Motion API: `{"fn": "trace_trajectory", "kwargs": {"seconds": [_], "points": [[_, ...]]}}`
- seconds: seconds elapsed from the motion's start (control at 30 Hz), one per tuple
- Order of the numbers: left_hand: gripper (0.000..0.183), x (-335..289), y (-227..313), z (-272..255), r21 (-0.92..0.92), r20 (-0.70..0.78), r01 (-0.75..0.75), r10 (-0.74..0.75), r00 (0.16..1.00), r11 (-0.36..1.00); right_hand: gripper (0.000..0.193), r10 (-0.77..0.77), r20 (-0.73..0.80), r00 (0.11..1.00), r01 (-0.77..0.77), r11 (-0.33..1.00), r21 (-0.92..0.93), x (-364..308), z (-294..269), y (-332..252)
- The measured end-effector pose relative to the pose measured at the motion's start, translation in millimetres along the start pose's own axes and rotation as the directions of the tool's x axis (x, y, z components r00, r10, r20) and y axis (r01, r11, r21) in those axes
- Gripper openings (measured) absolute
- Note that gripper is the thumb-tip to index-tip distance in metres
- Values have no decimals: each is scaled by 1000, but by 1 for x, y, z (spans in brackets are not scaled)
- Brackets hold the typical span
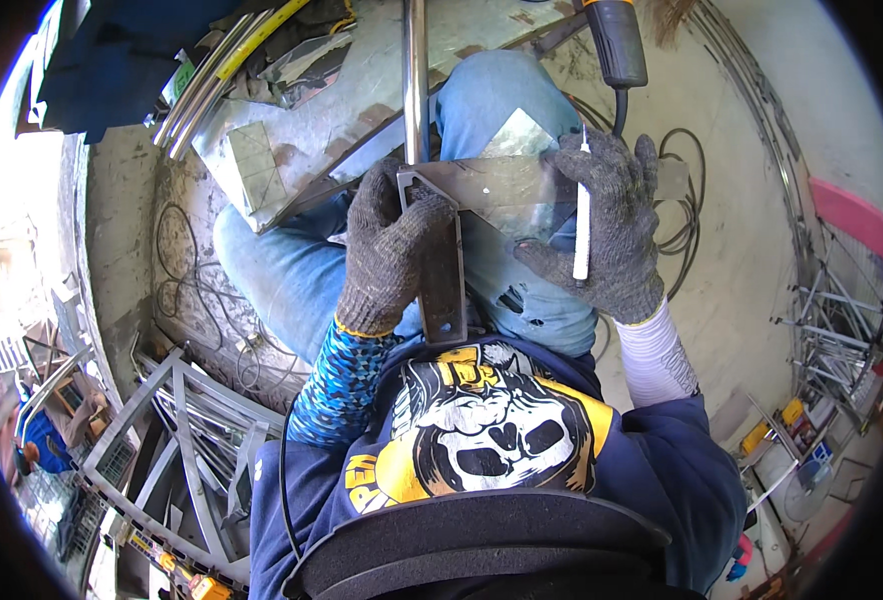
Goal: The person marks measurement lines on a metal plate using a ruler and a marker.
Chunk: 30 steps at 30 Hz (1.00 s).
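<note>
A metal try square [445, 290] lies over my lap, its dark stock pointing toward my body and its flat blade [497, 184] reaching to the right. My left hand [387, 235], in a grey knit glove, is closed around the corner of the square. Right at that corner is the near end of a shiny round metal tube [416, 80], which runs away from me. My right hand [612, 215], gloved too, holds a slim white pen [583, 220] with its thin tip pointing away. Behind that hand, part of the blade is hidden.
A metal sheet [352, 120] lies beyond my left knee, with thin tubes and a yellow bar [262, 40] at its far left. A corded power tool [617, 45] is at far right, its black cable [697, 200] looped on the floor. Grey metal frames [187, 450] stand at near left.
</note>
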State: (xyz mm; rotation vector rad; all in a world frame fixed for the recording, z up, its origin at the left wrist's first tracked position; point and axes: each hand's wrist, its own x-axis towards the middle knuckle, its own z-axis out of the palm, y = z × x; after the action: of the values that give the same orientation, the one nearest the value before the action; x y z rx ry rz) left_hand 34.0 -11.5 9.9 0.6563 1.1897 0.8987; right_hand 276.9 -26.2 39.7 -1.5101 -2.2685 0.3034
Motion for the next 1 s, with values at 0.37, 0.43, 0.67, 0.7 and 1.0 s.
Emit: {"fn": "trace_trajectory", "kwargs": {"seconds": [0.37, 0.43, 0.67, 0.7, 1.0], "points": [[20, 10, 31, -1, 146, 89, -8, -5, 996, 989, 74, -1, -128, 992, 8, 998, 57, -10, 15, 4], [21, 9, 30, -2, 130, 73, 1, -10, 997, 991, 74, 16, -104, 994, -11, 999, 53, -9, 13, 3], [22, 3, 47, 5, 130, 77, 11, -21, 997, 991, 72, 29, -50, 998, -24, 994, 105, -9, 11, 5], [22, 4, 45, 4, 131, 74, 11, -20, 997, 991, 72, 27, -51, 998, -22, 994, 108, -9, 10, 4], [22, 4, 28, -3, 99, 10, 31, -32, 999, 995, 73, -4, -9, 1000, 4, 999, 32, -8, 6, 3]]}}
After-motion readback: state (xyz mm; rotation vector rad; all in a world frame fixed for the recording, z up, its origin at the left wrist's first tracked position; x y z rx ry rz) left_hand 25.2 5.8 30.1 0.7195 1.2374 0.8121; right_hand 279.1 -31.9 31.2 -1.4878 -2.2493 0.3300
